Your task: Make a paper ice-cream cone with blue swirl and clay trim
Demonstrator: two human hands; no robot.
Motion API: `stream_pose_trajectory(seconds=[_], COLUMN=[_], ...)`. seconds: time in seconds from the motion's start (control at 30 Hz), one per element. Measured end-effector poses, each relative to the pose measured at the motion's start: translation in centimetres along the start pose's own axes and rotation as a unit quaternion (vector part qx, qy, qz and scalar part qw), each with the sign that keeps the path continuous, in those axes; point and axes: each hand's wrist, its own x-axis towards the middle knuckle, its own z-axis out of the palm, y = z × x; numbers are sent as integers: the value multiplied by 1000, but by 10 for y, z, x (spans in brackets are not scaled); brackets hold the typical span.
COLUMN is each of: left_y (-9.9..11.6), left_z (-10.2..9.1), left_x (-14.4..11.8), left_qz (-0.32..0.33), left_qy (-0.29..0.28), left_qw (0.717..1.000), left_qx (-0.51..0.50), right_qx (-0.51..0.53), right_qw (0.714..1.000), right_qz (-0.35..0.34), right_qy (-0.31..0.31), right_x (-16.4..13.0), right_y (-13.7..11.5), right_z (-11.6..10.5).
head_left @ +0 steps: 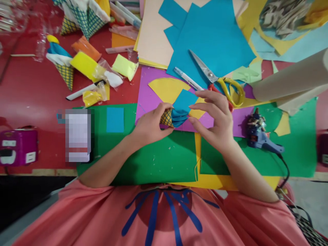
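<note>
My left hand (150, 124) is closed around a small craft ice cream cone, yellow with a dark grid (166, 118). The cone lies sideways, its swirled blue top (179, 118) pointing right. Beside that top is my right hand (215, 118), fingers apart and curved around its tip; whether a fingertip touches it I cannot tell. Just behind the hands, a blue square (185, 99) lies over a yellow fan-shaped piece (167, 89) on a purple sheet (146, 77). A finished-looking cone with a blue top, white rim and yellow ball (61, 61) lies at the upper left.
Yellow-handled scissors (211, 76) and a white marker (188, 78) lie behind my right hand. A glue gun (263, 138) with a cord is at right, near a beige roll (289, 77). A phone (78, 136) and bagged clay packs (87, 65) are at left.
</note>
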Motion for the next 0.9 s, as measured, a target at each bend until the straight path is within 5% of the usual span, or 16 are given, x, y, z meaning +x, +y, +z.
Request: stream_pose_trajectory(seconds=[0.3, 0.63, 0.9], left_y=[1, -4, -4], left_z=[-2, 0, 2], left_x=[4, 3, 2], left_qz=[-19, -5, 2], left_qy=[-3, -3, -11], left_qw=[996, 997, 998], left_qx=[89, 78, 63], right_qx=[17, 35, 51], right_qw=[1000, 999, 997], right_qz=[-9, 23, -26], right_qy=[-9, 9, 61], right_x=[-13, -19, -17], right_y=[20, 26, 24], right_z=[19, 27, 28])
